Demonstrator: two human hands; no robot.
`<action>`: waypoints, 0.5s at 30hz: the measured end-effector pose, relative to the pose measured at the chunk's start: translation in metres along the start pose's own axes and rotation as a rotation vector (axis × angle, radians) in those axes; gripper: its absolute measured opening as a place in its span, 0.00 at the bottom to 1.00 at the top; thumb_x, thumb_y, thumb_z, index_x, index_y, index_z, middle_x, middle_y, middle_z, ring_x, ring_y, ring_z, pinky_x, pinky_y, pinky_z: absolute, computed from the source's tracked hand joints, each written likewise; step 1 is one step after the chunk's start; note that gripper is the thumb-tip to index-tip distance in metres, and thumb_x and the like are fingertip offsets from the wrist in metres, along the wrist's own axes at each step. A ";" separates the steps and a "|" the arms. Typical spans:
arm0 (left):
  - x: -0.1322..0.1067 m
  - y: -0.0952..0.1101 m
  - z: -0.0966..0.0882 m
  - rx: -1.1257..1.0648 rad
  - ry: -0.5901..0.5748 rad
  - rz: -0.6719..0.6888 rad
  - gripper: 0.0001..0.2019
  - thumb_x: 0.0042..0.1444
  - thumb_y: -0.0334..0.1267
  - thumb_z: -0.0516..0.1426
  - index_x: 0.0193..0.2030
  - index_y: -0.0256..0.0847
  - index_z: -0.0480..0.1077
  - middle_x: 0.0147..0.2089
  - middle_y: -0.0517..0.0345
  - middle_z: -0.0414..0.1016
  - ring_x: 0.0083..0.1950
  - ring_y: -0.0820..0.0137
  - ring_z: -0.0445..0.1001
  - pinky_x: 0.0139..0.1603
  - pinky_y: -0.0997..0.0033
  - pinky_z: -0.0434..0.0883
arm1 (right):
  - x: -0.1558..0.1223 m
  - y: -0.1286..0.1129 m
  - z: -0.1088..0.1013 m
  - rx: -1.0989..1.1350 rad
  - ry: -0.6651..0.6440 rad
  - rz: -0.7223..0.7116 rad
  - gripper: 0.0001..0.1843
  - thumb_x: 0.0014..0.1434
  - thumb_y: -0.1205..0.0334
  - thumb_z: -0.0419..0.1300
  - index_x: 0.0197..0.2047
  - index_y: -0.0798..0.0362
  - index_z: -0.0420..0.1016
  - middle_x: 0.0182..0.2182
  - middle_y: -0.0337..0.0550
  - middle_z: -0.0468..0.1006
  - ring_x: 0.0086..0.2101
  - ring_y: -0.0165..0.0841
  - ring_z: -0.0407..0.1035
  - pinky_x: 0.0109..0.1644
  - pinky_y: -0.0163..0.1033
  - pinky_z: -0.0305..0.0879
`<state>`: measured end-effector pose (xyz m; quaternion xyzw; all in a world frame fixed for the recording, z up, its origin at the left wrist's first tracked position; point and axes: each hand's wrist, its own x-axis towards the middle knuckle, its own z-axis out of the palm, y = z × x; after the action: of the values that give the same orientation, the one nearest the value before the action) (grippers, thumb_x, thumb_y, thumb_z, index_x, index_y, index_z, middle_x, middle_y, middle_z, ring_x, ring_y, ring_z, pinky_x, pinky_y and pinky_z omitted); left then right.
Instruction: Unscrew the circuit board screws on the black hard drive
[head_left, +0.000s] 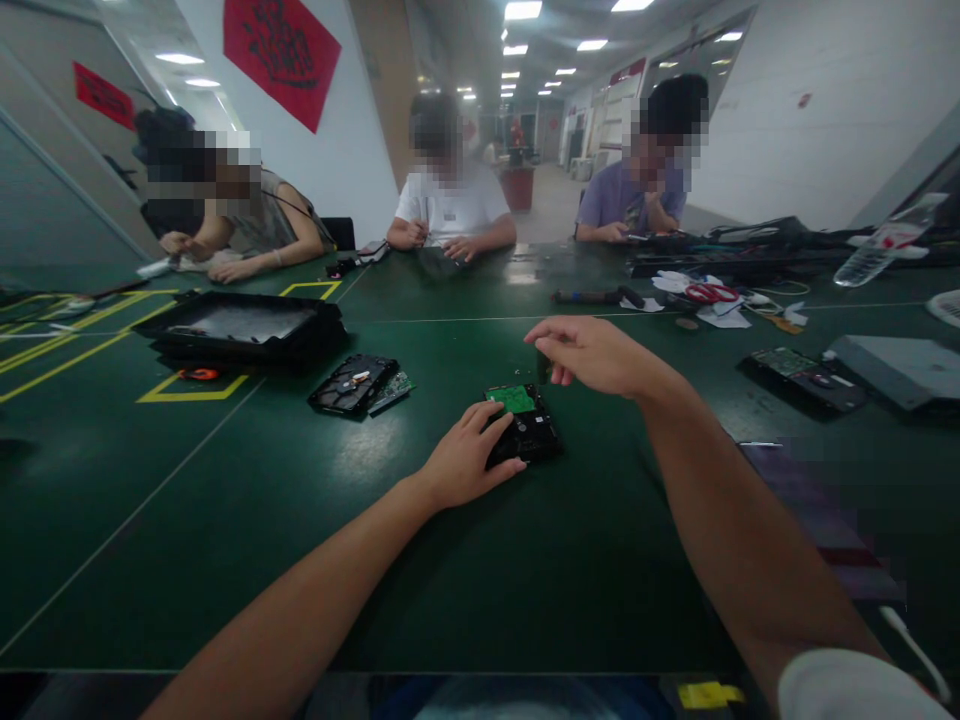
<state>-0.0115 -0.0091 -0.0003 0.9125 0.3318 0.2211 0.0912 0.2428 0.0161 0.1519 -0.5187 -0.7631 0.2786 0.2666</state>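
Note:
A black hard drive (pixel 541 432) with a green circuit board (pixel 512 399) lies flat on the green table in front of me. My left hand (pixel 469 455) grips it from the left, fingers over its top and thumb along the near edge. Just beyond the drive's far right corner, my right hand (pixel 577 352) is raised with its fingers pinched together. A small dark shape shows below those fingertips, too unclear to name. Tiny bright bits lie on the table by the drive's far edge. To the left rests another hard drive (pixel 351 384), beside a loose circuit board (pixel 393 390).
A black tray (pixel 247 325) stands at left. Another drive (pixel 802 378) and a grey metal box (pixel 900 370) lie at right. Behind them are red scissors (pixel 711 293), papers and a plastic bottle (pixel 889 240). Three people sit across the table (pixel 225 560).

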 end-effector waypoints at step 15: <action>0.000 0.000 0.000 0.008 -0.006 0.004 0.35 0.70 0.60 0.59 0.75 0.40 0.64 0.74 0.37 0.63 0.77 0.44 0.62 0.76 0.35 0.66 | 0.001 0.001 0.001 -0.275 0.179 0.046 0.18 0.64 0.46 0.68 0.31 0.50 0.74 0.25 0.41 0.81 0.27 0.35 0.75 0.35 0.39 0.62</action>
<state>-0.0112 -0.0092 -0.0002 0.9141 0.3307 0.2173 0.0882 0.2424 0.0171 0.1504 -0.5903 -0.7551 0.1302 0.2539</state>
